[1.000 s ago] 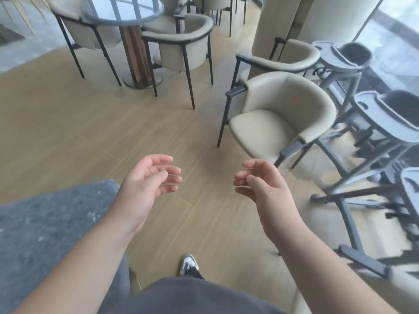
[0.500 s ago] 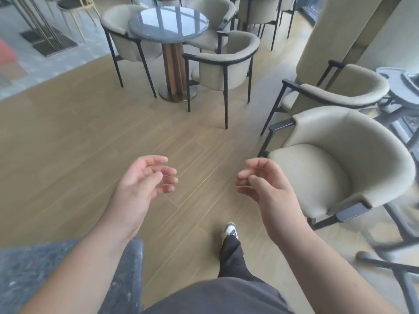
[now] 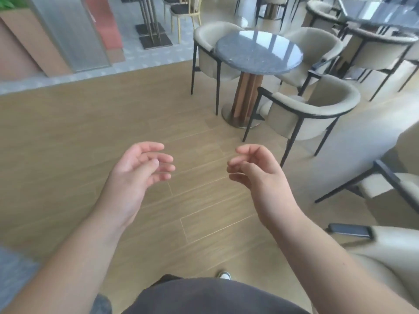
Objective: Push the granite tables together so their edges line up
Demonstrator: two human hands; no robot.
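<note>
Left hand and right hand are held apart over the wooden floor, fingers loosely curled, holding nothing. A round granite tabletop stands beyond the right hand, ringed by beige chairs.

We're in a café or restaurant dining room here, laid out for seated customers. There's a round granite table on a wood-clad pedestal with a metal foot, and cream tub chairs on thin black legs, one at its near side and one at its far left. Off to the upper right, a second dark table carries the same matching chairs, so the seating repeats in sets. The wood-plank floor gives way to a pale tiled strip at the back, where a ribbed glass partition stands beside a planter with greenery.
</note>
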